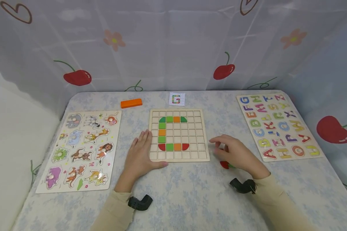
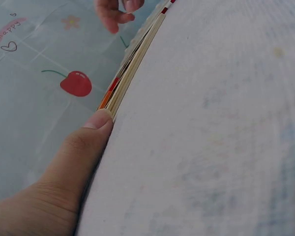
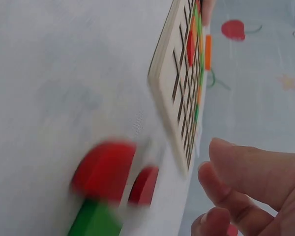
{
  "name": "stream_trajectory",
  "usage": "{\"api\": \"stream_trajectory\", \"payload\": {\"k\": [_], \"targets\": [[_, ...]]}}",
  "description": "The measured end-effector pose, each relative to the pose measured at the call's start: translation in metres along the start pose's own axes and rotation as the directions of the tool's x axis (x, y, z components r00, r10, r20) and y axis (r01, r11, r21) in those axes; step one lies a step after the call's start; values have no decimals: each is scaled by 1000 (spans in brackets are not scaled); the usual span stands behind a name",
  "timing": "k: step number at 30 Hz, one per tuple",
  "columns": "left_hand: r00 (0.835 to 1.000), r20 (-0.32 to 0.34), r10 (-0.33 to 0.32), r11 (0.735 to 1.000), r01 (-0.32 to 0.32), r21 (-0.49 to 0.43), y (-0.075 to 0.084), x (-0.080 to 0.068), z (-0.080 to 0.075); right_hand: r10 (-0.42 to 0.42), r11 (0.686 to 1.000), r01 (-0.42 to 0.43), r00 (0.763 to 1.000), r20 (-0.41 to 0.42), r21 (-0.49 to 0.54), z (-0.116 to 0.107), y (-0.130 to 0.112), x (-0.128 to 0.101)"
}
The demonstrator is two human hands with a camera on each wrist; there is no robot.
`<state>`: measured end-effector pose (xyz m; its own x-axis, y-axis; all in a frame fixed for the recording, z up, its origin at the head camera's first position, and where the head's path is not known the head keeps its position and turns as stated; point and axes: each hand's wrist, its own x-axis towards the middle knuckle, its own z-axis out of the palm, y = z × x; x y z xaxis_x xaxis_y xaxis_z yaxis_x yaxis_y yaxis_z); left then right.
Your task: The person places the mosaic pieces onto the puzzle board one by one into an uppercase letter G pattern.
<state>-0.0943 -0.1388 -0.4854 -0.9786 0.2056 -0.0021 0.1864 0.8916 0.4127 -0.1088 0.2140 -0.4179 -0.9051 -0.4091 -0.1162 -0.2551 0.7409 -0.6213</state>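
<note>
A wooden grid board (image 1: 196, 155) lies mid-table, with green, orange and red pieces forming a C-like shape on it. My left hand (image 1: 138, 157) lies at the board's left side, fingers straight against its edge. In the left wrist view the thumb (image 2: 91, 132) touches the board's front edge. My right hand (image 1: 234, 152) hovers beside the board's right edge, fingers loosely bent, a gap showing between thumb and index finger. Loose red pieces (image 3: 108, 169) and a green piece (image 3: 96, 219) lie on the table below it, partly hidden by the hand in the head view.
A small pattern card (image 1: 177, 99) showing a G lies behind the board, with an orange block (image 1: 131, 103) to its left. An animal puzzle board (image 1: 84, 189) lies at left, an alphabet puzzle board (image 1: 289, 158) at right. A printed curtain (image 1: 167, 48) hangs behind.
</note>
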Motion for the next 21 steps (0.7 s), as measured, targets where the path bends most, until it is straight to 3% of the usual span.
{"api": "stream_trajectory", "payload": {"k": [6,15,21], "targets": [[1000,-3,1,1000,-1,-3,-1,0,1,104,993,-103,995,10,-59,-14,23,-24],[1000,-9,9,1000,-9,2,-2,0,2,203,976,-198,978,56,-86,-19,35,-42],[1000,-13,12,1000,-12,1,-2,0,2,183,982,-179,981,59,-65,-14,40,-45]]}}
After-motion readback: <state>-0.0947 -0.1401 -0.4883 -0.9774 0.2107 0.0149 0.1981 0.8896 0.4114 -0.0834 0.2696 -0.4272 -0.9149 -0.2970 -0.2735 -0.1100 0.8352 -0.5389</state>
